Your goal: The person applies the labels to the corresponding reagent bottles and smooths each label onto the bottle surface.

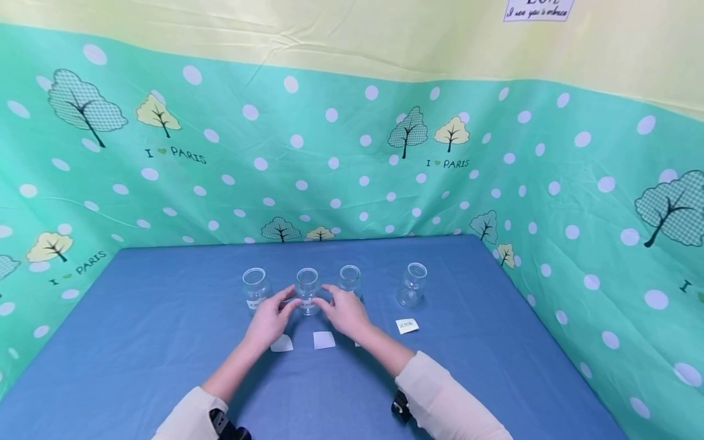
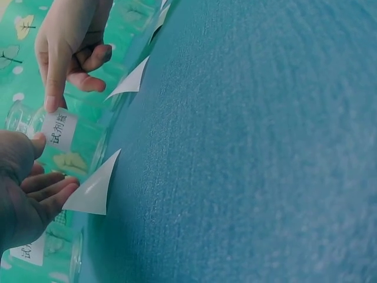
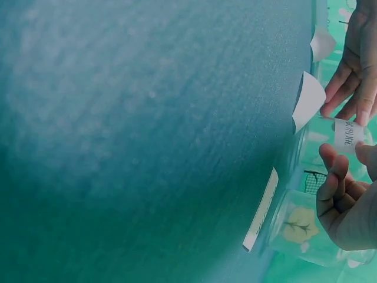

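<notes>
A clear glass jar [image 1: 307, 278] stands upright on the blue cloth, between my two hands. Across its front runs a white label [image 2: 59, 130] with printed characters. My left hand [image 1: 269, 319] holds the jar from the left, its thumb on the label's left end and its index finger along the glass. From the right, my right hand [image 1: 345, 313] does the same, thumb tip at the label's other end. In the wrist views the remaining fingers are loosely bent beside the jar. The far side of the glass is hidden.
A labelled jar [image 1: 255, 280] stands left; another jar [image 1: 350, 275] is partly behind my right hand. Farther right is an unlabelled jar [image 1: 412, 286]. White paper pieces [image 1: 324, 340] lie in front, and a printed label [image 1: 407, 326] lies before the right jar. A patterned curtain [image 1: 330, 153] encloses the table.
</notes>
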`<state>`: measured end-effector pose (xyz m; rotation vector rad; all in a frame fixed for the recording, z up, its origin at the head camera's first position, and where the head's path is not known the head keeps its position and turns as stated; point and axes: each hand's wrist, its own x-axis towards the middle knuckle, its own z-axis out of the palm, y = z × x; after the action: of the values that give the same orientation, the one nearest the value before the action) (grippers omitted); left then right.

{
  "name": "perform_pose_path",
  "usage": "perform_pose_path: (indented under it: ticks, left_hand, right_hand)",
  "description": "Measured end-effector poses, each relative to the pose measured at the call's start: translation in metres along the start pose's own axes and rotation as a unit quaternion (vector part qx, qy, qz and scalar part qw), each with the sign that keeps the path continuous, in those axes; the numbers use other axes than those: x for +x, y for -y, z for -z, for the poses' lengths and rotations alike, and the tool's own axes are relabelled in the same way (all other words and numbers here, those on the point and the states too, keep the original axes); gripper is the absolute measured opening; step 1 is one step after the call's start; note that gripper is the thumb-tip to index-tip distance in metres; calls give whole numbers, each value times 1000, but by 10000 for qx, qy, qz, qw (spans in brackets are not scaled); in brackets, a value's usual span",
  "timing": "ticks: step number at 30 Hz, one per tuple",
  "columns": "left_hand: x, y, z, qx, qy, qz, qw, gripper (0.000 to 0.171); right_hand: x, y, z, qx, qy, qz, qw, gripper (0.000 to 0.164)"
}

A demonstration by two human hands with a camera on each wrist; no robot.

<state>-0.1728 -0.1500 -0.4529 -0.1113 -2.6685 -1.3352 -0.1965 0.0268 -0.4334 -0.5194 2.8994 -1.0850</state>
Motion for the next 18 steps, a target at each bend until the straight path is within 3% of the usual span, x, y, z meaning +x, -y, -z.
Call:
perform_pose_path:
  ticks: [8,18]
  left_hand:
    - [0,0,2,93,-113,-143,9998,40]
    - [1,-1,0,65,-137,-60,9999,40]
  right_hand:
    - [0,1,-1,23,68,15,10000,48]
    - [0,-1,0,98,99,57,9999,44]
